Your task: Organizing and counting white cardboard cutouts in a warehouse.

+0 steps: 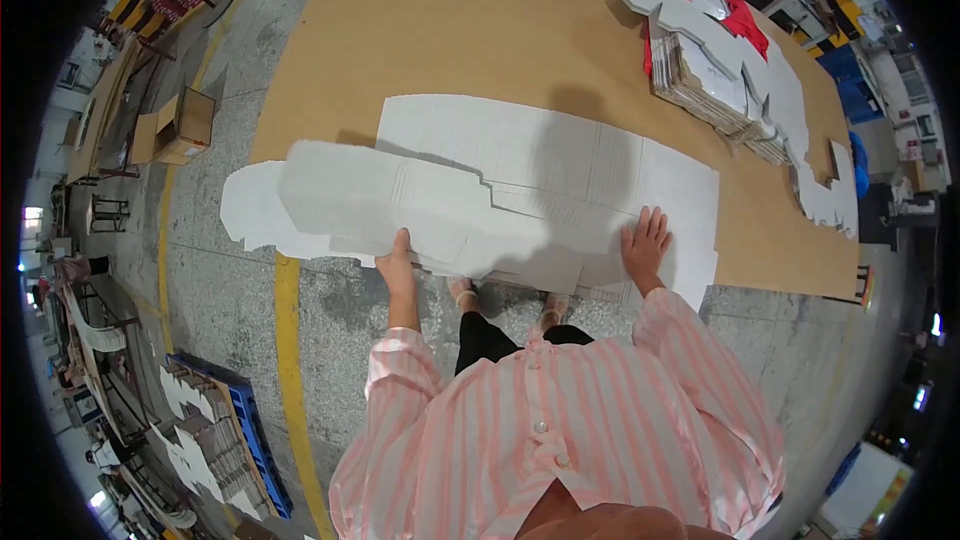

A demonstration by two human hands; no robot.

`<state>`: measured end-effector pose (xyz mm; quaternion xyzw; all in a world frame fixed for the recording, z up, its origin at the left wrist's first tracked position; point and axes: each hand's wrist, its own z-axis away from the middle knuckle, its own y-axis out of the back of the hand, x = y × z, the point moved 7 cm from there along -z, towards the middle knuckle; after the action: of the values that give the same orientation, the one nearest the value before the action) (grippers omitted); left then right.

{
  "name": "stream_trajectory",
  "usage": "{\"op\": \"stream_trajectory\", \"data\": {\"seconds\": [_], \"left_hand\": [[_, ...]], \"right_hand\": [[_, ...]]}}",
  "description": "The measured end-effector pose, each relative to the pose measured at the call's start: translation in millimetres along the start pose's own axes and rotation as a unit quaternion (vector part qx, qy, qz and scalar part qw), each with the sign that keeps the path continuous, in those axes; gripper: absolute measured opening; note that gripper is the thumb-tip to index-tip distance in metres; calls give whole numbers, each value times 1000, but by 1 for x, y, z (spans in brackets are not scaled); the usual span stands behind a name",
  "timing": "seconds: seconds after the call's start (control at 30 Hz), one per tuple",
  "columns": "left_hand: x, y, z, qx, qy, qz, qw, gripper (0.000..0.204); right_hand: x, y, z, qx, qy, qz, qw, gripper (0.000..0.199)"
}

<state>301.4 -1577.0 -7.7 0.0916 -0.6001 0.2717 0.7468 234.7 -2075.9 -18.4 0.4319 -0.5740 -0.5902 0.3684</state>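
Observation:
White die-cut cardboard sheets (640, 160) lie overlapped along the near edge of a large brown tabletop (450, 20), with creases and notched edges. The uppermost cardboard piece (370, 195) reaches out past the table's left side. My left hand (398, 268) grips its near edge, thumb on top and fingers hidden underneath. Flat on the sheets at the right rests my right hand (647, 246), its fingers spread. A shadow falls across the middle of the cardboard.
At the table's far right sits a stack of folded white cardboard (705, 80) with a red cloth (745, 25) on it. An open brown carton (183, 130) stands on the floor at left. More cardboard lies on a blue pallet (258, 445) at lower left.

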Motion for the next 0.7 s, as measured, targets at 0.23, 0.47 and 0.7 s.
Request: {"op": "stream_trajectory", "data": {"seconds": [0.23, 0.47, 0.7], "left_hand": [[-4, 0, 1, 4, 78, -77, 994, 42], [-3, -10, 2, -3, 82, 157, 984, 35], [-6, -7, 2, -29, 12, -28, 999, 36]], "right_hand": [[8, 6, 1, 16, -7, -38, 999, 68], [12, 3, 2, 23, -4, 10, 1000, 68], [19, 4, 2, 15, -14, 28, 999, 68]]}}
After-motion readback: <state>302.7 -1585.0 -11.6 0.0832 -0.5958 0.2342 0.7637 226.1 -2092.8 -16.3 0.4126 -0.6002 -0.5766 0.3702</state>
